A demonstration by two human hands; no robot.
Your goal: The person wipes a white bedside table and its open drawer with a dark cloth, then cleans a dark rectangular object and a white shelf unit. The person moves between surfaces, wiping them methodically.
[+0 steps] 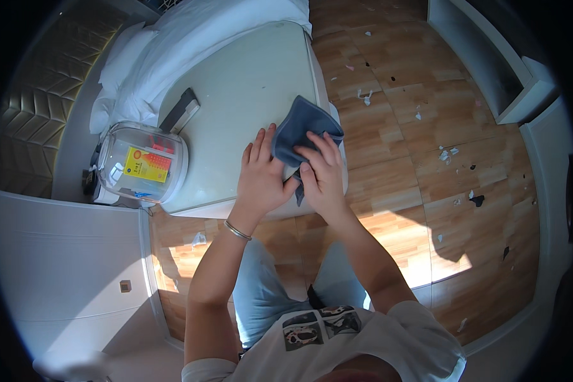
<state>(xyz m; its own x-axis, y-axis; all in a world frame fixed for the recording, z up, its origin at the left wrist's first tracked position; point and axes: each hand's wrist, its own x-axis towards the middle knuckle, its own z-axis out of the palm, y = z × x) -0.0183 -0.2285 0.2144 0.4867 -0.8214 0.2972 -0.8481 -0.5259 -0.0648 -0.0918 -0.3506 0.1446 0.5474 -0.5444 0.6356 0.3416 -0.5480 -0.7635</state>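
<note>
A blue-grey cloth point(296, 124) lies partly folded at the right edge of a pale green tabletop point(235, 83), with a corner hanging down near the front edge. My right hand point(325, 175) grips the cloth, its fingers curled over the near side and the thumb beside them. My left hand point(259, 178) is flat with its fingers stretched out over the table, just left of the cloth. Its thumb points toward the cloth's lower corner; whether it touches is hard to tell.
A clear domed container point(118, 181) with a yellow packet inside stands on the table's left, near a black-and-white flat object point(179, 111). White bedding point(191, 32) lies behind. Scraps of paper point(449, 154) litter the wooden floor point(395, 127). A white open cabinet point(528, 86) stands far right.
</note>
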